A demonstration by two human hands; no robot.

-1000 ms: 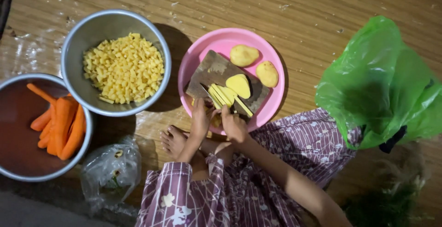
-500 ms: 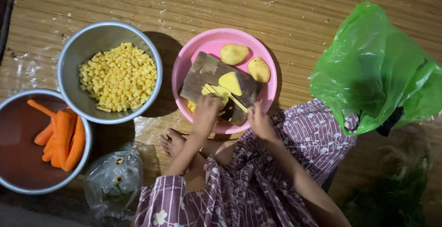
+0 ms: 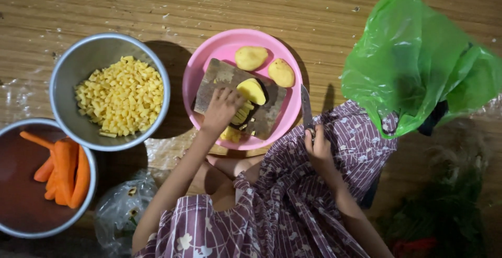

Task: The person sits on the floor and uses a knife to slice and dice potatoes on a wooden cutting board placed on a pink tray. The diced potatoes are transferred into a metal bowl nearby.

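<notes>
Potato strips [image 3: 239, 118], pale yellow, under left hand [image 3: 221, 109] on cutting board [image 3: 219, 75]

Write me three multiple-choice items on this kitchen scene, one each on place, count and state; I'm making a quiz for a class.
1. Where does the cutting board lie?
A. in the pink bowl
B. in the green bag
C. on the carrots

2. How many whole peeled potatoes lie beyond the board?
A. none
B. two
C. five

3. What does the right hand do?
A. rests flat and empty
B. grips a knife, blade off the board
C. holds a carrot

Answers: 1 A, the board sits inside the pink rim. 2 B, two lie side by side. 3 B, the blade points up beside the bowl, while the left hand rests on the potato strips.
</notes>
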